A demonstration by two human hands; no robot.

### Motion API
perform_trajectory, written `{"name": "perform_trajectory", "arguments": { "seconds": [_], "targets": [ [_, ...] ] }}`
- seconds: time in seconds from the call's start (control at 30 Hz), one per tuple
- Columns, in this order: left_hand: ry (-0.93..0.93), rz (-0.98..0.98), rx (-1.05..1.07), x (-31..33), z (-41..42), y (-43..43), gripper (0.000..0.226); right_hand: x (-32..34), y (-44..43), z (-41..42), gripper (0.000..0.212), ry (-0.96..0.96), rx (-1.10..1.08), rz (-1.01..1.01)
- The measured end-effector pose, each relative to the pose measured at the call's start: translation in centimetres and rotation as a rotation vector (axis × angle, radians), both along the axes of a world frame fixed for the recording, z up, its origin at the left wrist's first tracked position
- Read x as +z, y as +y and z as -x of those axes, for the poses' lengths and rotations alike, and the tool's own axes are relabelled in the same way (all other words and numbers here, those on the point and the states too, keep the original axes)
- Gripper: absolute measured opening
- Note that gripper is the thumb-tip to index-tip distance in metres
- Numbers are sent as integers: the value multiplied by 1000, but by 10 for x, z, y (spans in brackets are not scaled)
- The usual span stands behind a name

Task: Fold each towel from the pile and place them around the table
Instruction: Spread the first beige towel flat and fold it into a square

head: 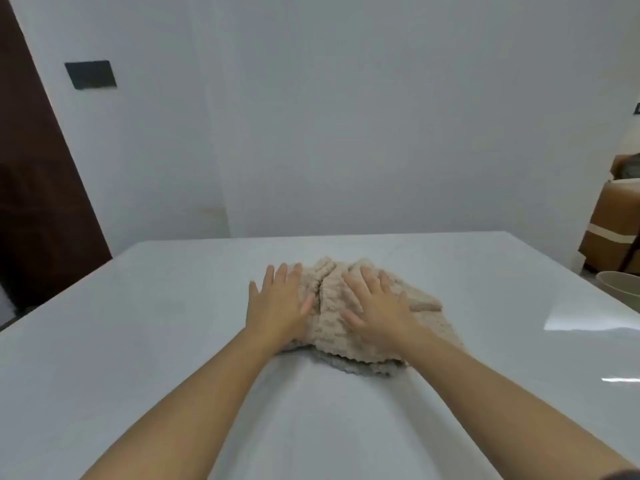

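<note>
Table (138,341), white and glossy, fills the lower half of the view. Its far edge runs straight across below the wall (346,116), its left edge slants down toward the near left, and its right edge falls away toward the near right. Bare surface lies on every side of the towels, widest on the left and toward the person; window glare streaks the right side.

A dark brown door (38,202) stands past the table's left edge. The beige towel (332,306), thick and knobbly, sits bunched near the middle of the table, somewhat toward the far edge. A crease runs down it between the two hands. A grey towel (356,364) peeks out from under its near edge.

The left hand (278,303) lies flat with fingers spread, pressing the towel's left border, its outer fingers reaching over onto the table. The right hand (375,306), also flat and spread, presses the towel's middle. Neither hand pinches any cloth.

Brown wrapped bundles (609,230) stand off the far right corner, with a pale basin (620,289) just beyond the right edge. A black plate (90,74) is fixed on the wall, upper left.
</note>
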State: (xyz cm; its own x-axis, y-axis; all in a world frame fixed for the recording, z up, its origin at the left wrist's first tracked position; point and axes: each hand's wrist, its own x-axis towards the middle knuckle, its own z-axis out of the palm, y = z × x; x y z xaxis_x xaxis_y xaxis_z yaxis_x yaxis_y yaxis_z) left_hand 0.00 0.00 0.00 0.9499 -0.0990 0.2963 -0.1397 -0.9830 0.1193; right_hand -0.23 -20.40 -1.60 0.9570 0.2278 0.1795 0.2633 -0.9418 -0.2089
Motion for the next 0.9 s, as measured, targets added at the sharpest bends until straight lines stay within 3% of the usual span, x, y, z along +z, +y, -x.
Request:
{"name": "perform_trajectory", "arguments": {
  "seconds": [0.07,0.17,0.6,0.9],
  "targets": [
    [153,142,-28,-18,-8,0,68,-16,0,-6,69,95,5,-10],
    [220,144,-59,-49,-23,1,66,-41,2,-23,67,113,-4,-79],
    [23,72,9,-76,-137,2,58,-54,15,-138,64,23,-13,-146],
    [-86,181,29,-75,-180,-4,62,-53,18,-176,64,6,-45,-163]
  ]
}}
